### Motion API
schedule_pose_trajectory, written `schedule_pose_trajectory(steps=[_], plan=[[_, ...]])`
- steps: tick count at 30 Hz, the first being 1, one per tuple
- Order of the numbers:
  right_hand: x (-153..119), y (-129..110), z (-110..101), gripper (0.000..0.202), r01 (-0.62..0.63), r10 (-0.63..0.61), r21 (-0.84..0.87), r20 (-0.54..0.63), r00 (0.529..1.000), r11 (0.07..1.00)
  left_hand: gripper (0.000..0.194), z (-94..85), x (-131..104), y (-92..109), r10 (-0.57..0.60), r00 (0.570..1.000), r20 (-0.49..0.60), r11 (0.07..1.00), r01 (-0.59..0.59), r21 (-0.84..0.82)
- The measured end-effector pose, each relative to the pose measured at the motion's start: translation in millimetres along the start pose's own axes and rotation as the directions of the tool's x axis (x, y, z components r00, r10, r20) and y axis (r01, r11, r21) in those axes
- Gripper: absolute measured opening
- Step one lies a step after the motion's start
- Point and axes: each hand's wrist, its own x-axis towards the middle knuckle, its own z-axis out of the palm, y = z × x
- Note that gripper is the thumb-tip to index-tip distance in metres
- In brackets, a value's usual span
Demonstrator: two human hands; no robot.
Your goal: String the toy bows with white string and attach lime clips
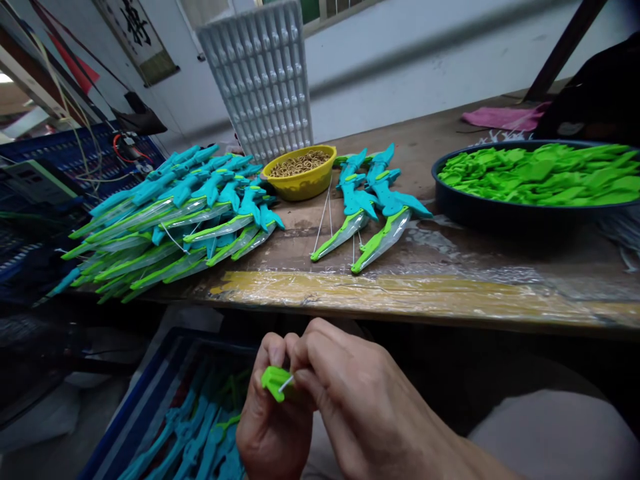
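My left hand (pixel 273 430) is closed around a small bright green plastic piece (pixel 273 381), low in front of the table edge. A short white string (pixel 286 383) comes off that piece. My right hand (pixel 350 377) pinches at the string, its fingertips right beside the green piece and touching my left fingers. Most of the piece is hidden by my hands. On the table beyond lie two toy bows (pixel 387 200), turquoise and green with clear plastic along their limbs and white strings.
A pile of similar toy bows (pixel 200 200) covers the table's left. Behind are a yellow bowl (pixel 300 183) of small brass-coloured rings and a standing grey moulded tray (pixel 260 80). A dark basin (pixel 530 217) of green pieces stands right. Below left, a blue crate (pixel 125 417) holds turquoise parts.
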Motion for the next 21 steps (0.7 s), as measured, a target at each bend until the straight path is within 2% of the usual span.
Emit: schedule_pose_trajectory(steps=[7,9,13,16,18,21], plan=[[3,0,-1,0.018,0.115,-0.12,-0.09,-0.047,0.992,0.989,0.017,6.6,2,-2,0.031,0.999,0.038,1.0,-0.031,-0.007],[4,1,-1,0.018,0.127,-0.133,-0.095,-0.051,0.99,0.987,0.015,6.9,3,-1,0.023,0.999,0.039,0.999,-0.024,0.032],[3,5,-2,0.021,0.123,-0.122,-0.134,0.015,0.992,0.983,0.01,-1.6,5,2,0.01,0.999,0.038,0.987,-0.016,0.161],[3,6,-2,0.025,0.172,-0.169,-0.215,0.034,0.985,0.961,0.011,-5.8,6,8,-0.03,0.999,0.034,0.971,0.021,0.238],[4,8,-1,0.018,0.228,-0.231,-0.286,0.025,0.973,0.931,0.012,-3.7,6,12,-0.072,0.997,0.011,0.959,0.066,0.277],[3,12,1,0.021,0.289,-0.331,-0.388,-0.044,0.943,0.875,0.01,4.1,8,15,-0.133,0.991,-0.031,0.936,0.135,0.325]])
